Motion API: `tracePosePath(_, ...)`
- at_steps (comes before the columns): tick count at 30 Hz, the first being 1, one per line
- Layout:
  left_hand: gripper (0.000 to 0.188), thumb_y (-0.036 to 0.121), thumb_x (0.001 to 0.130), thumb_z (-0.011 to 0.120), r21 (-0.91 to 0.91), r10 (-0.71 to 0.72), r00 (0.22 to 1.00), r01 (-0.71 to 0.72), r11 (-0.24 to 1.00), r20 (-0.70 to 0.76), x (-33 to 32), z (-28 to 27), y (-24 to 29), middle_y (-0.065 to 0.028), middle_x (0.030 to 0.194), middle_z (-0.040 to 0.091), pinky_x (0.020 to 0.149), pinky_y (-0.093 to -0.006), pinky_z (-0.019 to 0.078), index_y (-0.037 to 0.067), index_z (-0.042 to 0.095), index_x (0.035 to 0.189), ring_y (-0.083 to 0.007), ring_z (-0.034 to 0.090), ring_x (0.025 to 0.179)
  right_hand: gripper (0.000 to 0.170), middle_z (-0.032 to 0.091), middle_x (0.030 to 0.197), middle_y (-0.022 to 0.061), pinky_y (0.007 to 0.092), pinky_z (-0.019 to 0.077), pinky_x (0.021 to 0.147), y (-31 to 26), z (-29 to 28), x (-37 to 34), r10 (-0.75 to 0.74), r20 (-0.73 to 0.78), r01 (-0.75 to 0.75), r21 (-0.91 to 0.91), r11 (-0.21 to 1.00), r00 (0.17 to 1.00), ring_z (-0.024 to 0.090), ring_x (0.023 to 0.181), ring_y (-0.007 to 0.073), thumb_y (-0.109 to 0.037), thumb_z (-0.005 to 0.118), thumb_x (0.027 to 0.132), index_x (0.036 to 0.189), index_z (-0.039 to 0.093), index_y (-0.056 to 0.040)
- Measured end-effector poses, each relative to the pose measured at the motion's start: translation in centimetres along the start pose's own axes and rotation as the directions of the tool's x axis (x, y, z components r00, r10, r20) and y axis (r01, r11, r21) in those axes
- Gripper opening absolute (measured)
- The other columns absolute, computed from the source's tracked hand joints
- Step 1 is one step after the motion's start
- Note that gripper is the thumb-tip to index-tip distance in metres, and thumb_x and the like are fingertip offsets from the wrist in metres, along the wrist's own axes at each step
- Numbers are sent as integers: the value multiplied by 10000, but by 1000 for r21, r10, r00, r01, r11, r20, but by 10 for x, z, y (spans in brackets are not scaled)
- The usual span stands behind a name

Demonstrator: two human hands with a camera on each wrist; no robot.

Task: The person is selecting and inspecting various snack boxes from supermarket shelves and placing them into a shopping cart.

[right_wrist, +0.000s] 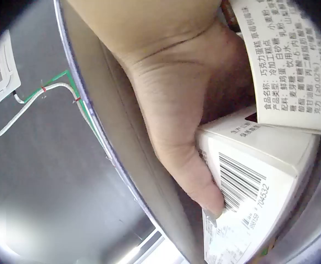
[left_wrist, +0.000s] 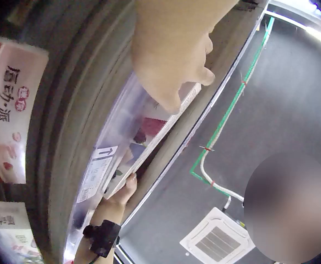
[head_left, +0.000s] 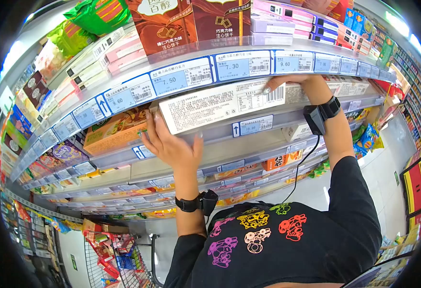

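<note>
A long white printed carton (head_left: 203, 108) lies at the front of a shelf, its text and barcode side facing out and its left end tilted down. At that left end my left hand (head_left: 176, 146) holds the carton, fingers at its end and thumb low near its front. My right hand (head_left: 294, 81) grips the other end under the price strip. In the right wrist view the right thumb (right_wrist: 196, 184) presses beside the barcode, while the other fingers are hidden behind the carton. From the left wrist, the left hand (left_wrist: 174, 71) reaches over the carton's near end.
An orange box (head_left: 117, 129) stands left of the carton. Above runs a shelf edge with blue price tags (head_left: 181, 79), close over both hands. In the right wrist view another white carton (right_wrist: 286, 66) stands next to the right hand. A loaded shopping cart (head_left: 93, 254) stands at lower left.
</note>
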State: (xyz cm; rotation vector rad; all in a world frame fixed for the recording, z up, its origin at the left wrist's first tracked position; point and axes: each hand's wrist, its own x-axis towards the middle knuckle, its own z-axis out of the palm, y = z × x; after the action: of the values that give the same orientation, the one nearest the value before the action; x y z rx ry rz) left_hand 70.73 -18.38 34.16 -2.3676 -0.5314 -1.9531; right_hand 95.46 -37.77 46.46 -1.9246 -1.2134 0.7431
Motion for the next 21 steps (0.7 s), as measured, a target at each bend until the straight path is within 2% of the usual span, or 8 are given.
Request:
tracePosePath(4, 810, 503, 829, 470, -216, 92, 984, -124, 969, -152, -2, 7, -11, -260, 1321, 417, 1061, -493, 85, -43, 173, 1349, -370, 400, 1229, 679, 592, 1149, 121, 337, 428, 915, -1, 2, 0, -69, -9, 69, 9, 998, 998, 531, 1047, 228, -147, 840, 585, 1180, 547, -4)
tracePosePath(7, 821, 489, 845, 454, -511, -88, 986, 2, 859, -145, -17, 14, -13, -289, 1282, 431, 1058, -496, 141, -53, 107, 1355, -369, 407, 1222, 656, 590, 1142, 125, 317, 431, 886, -10, 11, -13, -366, -71, 359, -96, 928, 928, 541, 1029, 236, -246, 818, 616, 1156, 557, 21)
tracePosePath(8, 820, 477, 841, 466, -587, -120, 979, 2, 809, -163, -18, 14, -10, -292, 1279, 427, 1050, -491, 174, -61, 115, 1351, -367, 409, 1217, 714, 567, 1177, 144, 323, 394, 930, -6, 13, -12, -428, -94, 409, -171, 896, 899, 513, 1083, 253, -257, 820, 595, 1186, 531, 21)
tracePosePath(10, 819, 452, 831, 490, -726, -183, 964, -15, 688, -194, -18, 14, -1, -299, 1272, 419, 1033, -480, 239, -77, 131, 1342, -364, 413, 1209, 744, 553, 1196, 159, 324, 370, 954, -13, 17, -18, -439, -96, 400, -274, 874, 893, 497, 1110, 262, -276, 818, 578, 1192, 523, 24)
tracePosePath(13, 804, 419, 828, 509, -703, -217, 954, 9, 711, -207, -25, 11, 8, -305, 1285, 388, 999, -457, 308, -95, 151, 1331, -362, 412, 1201, 873, 506, 1250, 182, 325, 318, 1002, -18, 21, -29, -365, -95, 315, -336, 887, 926, 455, 1166, 280, -336, 817, 547, 1253, 460, 32)
tracePosePath(15, 782, 400, 822, 508, -735, -264, 956, 89, 672, -126, -23, 0, 18, -307, 1318, 345, 1011, -436, 309, -98, 170, 1321, -357, 405, 1209, 961, 453, 1300, 179, 329, 269, 1043, -16, 23, -34, -323, -88, 276, -340, 899, 942, 399, 1222, 281, -366, 822, 537, 1298, 405, 46)
tracePosePath(16, 776, 388, 824, 505, -748, -279, 953, 100, 657, -118, -22, -3, 22, -306, 1322, 339, 1015, -439, 309, -98, 161, 1321, -356, 402, 1213, 926, 491, 1275, 190, 322, 311, 1013, -19, 26, -39, -387, -111, 311, -418, 854, 915, 454, 1173, 286, -319, 810, 531, 1296, 413, 21)
tracePosePath(21, 712, 314, 841, 479, -801, -375, 913, 103, 590, -159, -33, -6, 42, -292, 1343, 306, 1023, -448, 313, -67, 126, 1328, -344, 395, 1217, 895, 511, 1242, 176, 323, 328, 1003, -18, 36, -58, -396, -167, 321, -352, 879, 903, 474, 1148, 267, -305, 789, 506, 1270, 453, 18)
